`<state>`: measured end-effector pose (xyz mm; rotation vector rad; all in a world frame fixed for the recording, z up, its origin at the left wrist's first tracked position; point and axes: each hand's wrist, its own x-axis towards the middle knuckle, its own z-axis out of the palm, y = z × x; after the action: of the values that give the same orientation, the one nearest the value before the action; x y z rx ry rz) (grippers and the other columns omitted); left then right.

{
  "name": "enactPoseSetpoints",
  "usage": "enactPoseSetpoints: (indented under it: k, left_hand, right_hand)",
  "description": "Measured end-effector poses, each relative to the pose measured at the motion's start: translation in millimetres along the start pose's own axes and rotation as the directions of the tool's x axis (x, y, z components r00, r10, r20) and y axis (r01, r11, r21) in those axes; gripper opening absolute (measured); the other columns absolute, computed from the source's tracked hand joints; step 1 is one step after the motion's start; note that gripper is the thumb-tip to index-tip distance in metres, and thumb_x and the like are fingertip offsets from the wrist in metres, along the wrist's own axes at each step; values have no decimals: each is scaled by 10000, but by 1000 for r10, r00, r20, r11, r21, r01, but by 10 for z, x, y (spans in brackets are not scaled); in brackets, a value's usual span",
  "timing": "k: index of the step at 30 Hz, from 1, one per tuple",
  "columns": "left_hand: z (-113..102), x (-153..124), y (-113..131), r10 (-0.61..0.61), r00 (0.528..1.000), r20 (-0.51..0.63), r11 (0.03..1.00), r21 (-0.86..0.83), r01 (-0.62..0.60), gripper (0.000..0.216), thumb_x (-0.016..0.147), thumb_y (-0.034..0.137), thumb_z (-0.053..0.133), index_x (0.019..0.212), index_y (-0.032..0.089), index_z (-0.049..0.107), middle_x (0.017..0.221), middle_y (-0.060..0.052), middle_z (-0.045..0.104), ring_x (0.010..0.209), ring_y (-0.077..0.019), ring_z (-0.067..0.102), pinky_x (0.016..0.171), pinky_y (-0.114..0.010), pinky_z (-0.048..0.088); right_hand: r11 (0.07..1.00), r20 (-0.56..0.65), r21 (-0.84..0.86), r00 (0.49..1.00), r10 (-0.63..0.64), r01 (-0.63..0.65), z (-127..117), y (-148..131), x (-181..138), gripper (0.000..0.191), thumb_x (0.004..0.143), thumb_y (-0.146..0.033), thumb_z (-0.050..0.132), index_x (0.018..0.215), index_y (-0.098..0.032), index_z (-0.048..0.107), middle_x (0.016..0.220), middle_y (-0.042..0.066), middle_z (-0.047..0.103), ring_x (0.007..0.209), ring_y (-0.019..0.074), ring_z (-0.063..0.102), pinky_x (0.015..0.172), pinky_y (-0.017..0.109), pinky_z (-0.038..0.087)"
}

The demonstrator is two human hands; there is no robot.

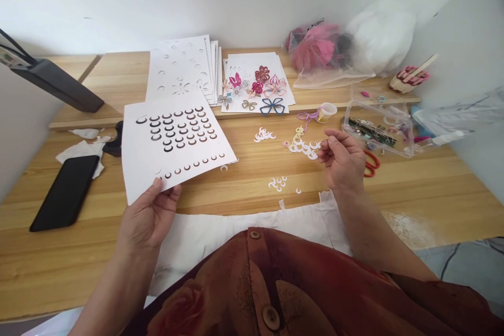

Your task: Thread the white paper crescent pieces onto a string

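My left hand [147, 215] grips the near edge of a white card sheet [173, 142] punched with rows of crescent-shaped holes, holding it tilted above the wooden table [244, 194]. My right hand [342, 160] hovers to the right with its fingers pinched together; whatever it pinches is too small to make out. Just beyond its fingertips lies a cluster of white crescent cut-outs [305, 148]. More small cut-outs [277, 184] lie between the hands, and another group [263, 135] sits farther back.
A black phone [65, 191] lies at the left. Stacked punched sheets [181, 68] and a sheet with paper flowers [255, 86] sit at the back. A clear plastic box [378, 128], red scissors [370, 163], a small cup [326, 112] and plastic bags [326, 50] crowd the right.
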<state>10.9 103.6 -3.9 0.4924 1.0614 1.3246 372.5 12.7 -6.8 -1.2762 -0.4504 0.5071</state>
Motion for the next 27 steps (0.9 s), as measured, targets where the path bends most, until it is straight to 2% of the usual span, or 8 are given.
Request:
enactPoseSetpoints:
  k: [5, 10, 13, 18, 23, 27]
  left_hand:
    - [-33, -5, -31, -19, 1000, -15, 1000, 10, 19, 407, 817, -44, 660, 1103, 223, 772, 1271, -14, 790, 893, -134, 760, 622, -203, 651]
    - [-64, 0, -69, -32, 999, -28, 999, 4, 32, 446, 783, -25, 658, 1121, 243, 773, 1264, -2, 796, 939, -148, 765, 648, -210, 653]
    - [-84, 8, -93, -30, 999, -32, 1000, 2, 30, 480, 750, -9, 674, 1140, 250, 776, 1282, 1, 792, 951, -154, 762, 644, -210, 649]
    - [-120, 28, -127, 9, 1000, 29, 1000, -19, -8, 487, 735, 28, 701, 1145, 282, 768, 1307, 19, 783, 1010, -171, 758, 674, -225, 649]
    - [-135, 39, -143, 20, 998, 66, 999, -45, -17, 503, 731, 27, 693, 1163, 279, 752, 1334, 14, 770, 1035, -177, 756, 708, -235, 644]
    - [-134, 43, -139, 29, 997, 71, 999, -34, -27, 523, 711, 37, 697, 1164, 293, 753, 1272, 8, 794, 1090, -200, 750, 715, -235, 641]
  right_hand:
    - [1000, 5, -9, 1000, -27, 27, -40, 23, 22, 180, 786, -312, 766, 932, -222, 709, 638, -53, 599, 504, 90, 531, 454, 215, 382]
    - [998, -9, 0, 998, -57, 57, -58, 45, 42, 222, 817, -366, 744, 986, -233, 689, 615, -77, 560, 495, 86, 513, 471, 222, 405]
    - [996, -31, 3, 995, -92, 92, -51, 65, 51, 261, 811, -368, 746, 1028, -238, 680, 635, -71, 594, 528, 95, 553, 493, 222, 430]
    - [994, -71, 13, 992, -103, 104, -43, 84, 73, 336, 751, -390, 777, 1032, -237, 676, 661, -65, 645, 554, 97, 589, 505, 215, 444]
    - [996, -61, 0, 994, -94, 95, -55, 86, 100, 356, 753, -465, 768, 1013, -244, 666, 600, -83, 615, 487, 92, 541, 466, 210, 406]
    - [996, -52, -18, 995, -90, 89, -66, 99, 115, 352, 766, -500, 758, 993, -243, 678, 563, -86, 582, 463, 90, 510, 436, 203, 364]
